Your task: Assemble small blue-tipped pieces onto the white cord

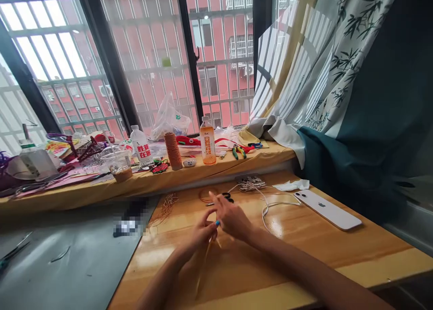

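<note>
My left hand (205, 229) and my right hand (232, 216) meet over the wooden table (250, 274). A small blue thing (217, 223) shows between their fingertips, pinched by my left hand; my right fingers are close around it, and what they hold is hidden. Thin light cords (204, 267) hang down below my left hand toward the table. Just behind the hands lie black-handled scissors (227, 196) and a ring of brown cord (204, 195). A loose bundle of brown cord strands (168, 206) is on the table to the left.
A white phone (329, 209) and white cable (265, 210) lie right. A tray of small parts (251, 182) sits behind. On the sill stand a cord spool (172, 151), an orange drink bottle (207, 143), a plastic cup (118, 163) and pliers (239, 152).
</note>
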The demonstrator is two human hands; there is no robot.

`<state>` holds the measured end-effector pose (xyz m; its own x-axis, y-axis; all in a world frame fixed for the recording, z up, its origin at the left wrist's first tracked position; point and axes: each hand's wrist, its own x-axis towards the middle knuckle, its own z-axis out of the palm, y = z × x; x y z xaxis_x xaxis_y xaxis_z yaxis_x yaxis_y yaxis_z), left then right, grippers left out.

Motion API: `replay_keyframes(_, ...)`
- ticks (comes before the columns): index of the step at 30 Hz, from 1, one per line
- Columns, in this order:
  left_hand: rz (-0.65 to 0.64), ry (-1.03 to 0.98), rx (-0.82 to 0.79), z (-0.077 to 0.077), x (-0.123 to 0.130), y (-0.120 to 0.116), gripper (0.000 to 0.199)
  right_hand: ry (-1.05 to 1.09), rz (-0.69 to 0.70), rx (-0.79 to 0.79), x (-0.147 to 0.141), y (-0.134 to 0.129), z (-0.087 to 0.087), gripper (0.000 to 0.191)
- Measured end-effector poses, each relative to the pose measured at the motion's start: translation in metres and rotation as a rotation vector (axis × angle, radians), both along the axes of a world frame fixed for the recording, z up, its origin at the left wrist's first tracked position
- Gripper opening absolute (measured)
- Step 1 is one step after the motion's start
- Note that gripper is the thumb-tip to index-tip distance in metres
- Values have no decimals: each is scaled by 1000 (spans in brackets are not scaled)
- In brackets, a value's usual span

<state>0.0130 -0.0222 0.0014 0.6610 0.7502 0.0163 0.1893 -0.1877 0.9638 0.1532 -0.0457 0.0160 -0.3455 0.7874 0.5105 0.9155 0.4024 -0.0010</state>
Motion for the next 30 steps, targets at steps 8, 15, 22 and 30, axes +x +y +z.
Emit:
replay_keyframes(8, 520, 1054, 672, 15, -56, 24, 32, 57, -856, -210, 79, 30, 18, 27)
replay_keyframes(15, 598, 1127, 832, 12, -53, 21, 30, 70, -834, -189, 86, 28, 29, 21)
replay_keyframes(22, 138, 287, 565, 3, -8, -4, 28, 96, 92, 449, 41, 4, 31, 18)
replay_keyframes(30, -57, -220, 15, -15, -2, -7, 39, 16, 613, 294, -2, 1, -14, 40)
